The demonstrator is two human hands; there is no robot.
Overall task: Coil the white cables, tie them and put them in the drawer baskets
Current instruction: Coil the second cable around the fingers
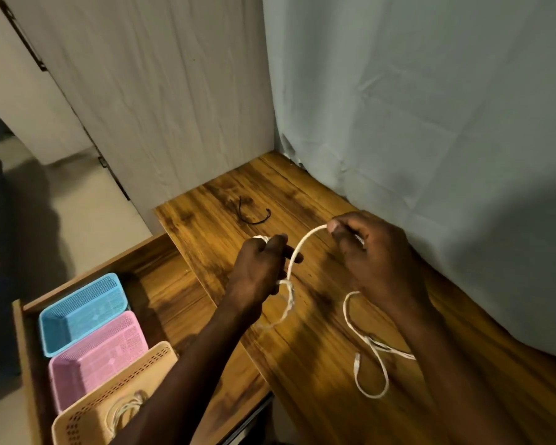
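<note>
A white cable [304, 244] arcs between both hands above the wooden table [318, 364]. My left hand [260, 271] grips a few coiled loops of it, one loop hanging below the palm. My right hand [369, 255] pinches the cable between thumb and fingers. The loose tail [371, 348] trails over the tabletop beside my right forearm. A black tie [254, 215] lies on the table beyond my hands. The open drawer [161, 277] at the left holds a blue basket [81, 313], a pink basket [97, 354] and a beige basket [109, 409] with a coiled white cable [126, 409] inside.
A pale curtain [430, 123] hangs along the table's far and right sides. A white panel wall [158, 91] stands behind the table's left end. Floor [77, 200] lies to the left of the drawer.
</note>
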